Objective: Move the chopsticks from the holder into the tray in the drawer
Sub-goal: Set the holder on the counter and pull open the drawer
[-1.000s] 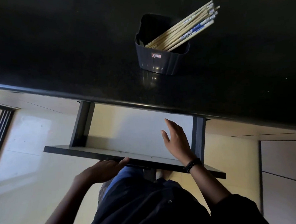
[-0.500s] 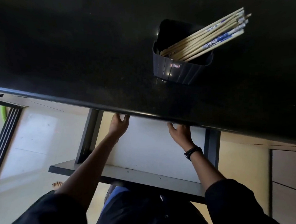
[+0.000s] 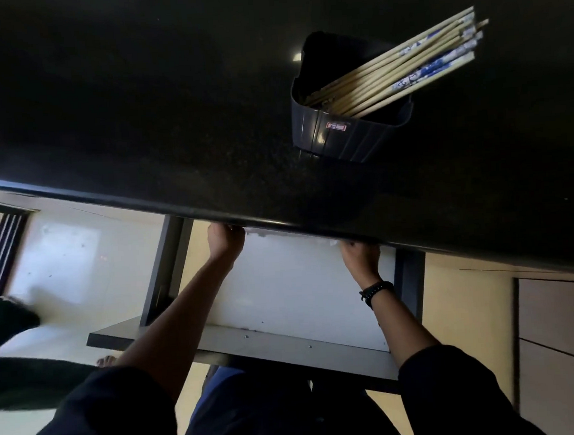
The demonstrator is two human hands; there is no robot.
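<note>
Starting close in, operator, what have you got?

Dark sleeves (image 3: 89, 414) along the bottom of my feed, and a bare foot (image 3: 106, 361) on the pale floor (image 3: 56, 265) to the left. Above that is the open drawer (image 3: 287, 348): grey front panel nearest me, white bottom behind it. Cabinet doors (image 3: 560, 318) stand to its right.

And the hands?

Both forearms run up into the drawer. My left hand (image 3: 225, 239) is at the back left and my right hand (image 3: 360, 255) at the back right, with a dark band (image 3: 376, 291) on that wrist. On both, the fingers go under the front edge of the counter (image 3: 138, 108), so I cannot tell whether either hand is spread, curled or gripping something. A sliver of white shows at that edge between them; I can't say what it is.

Where are the chopsticks?

Further off, up on the black counter and well apart from both hands. The chopsticks (image 3: 404, 65) sit in the holder (image 3: 341, 140), a dark ribbed tub standing right of centre, with a small red label (image 3: 336, 126) facing me. The bundle leans to the right: one end down inside the tub, the blue-patterned ends jutting out past its right rim.
</note>
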